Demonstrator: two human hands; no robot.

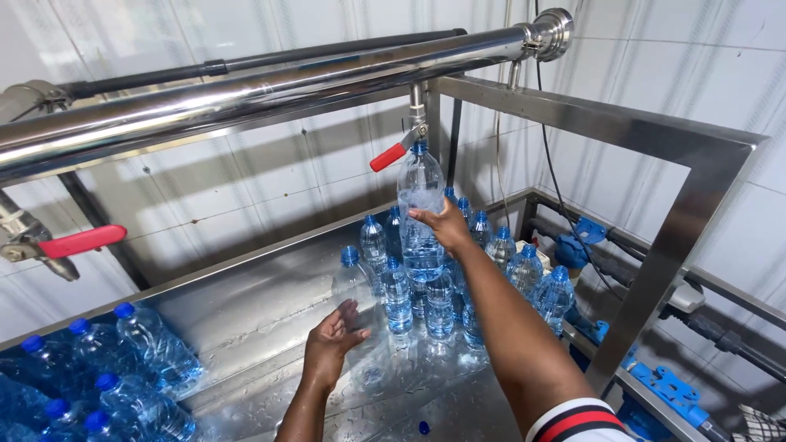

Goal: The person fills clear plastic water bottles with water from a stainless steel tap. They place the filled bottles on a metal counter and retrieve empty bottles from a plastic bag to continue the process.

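Our right hand (446,227) grips a clear plastic bottle (421,217) held up under the red-handled tap (399,147), part filled. Our left hand (332,340) closes around an empty bottle (358,307) standing near us on the wet steel table (254,315). Capped blue-topped bottles (458,282) crowd the far right; more lie at the near left (106,368). Steel pipes (246,90) run overhead against white tiled walls (679,74).
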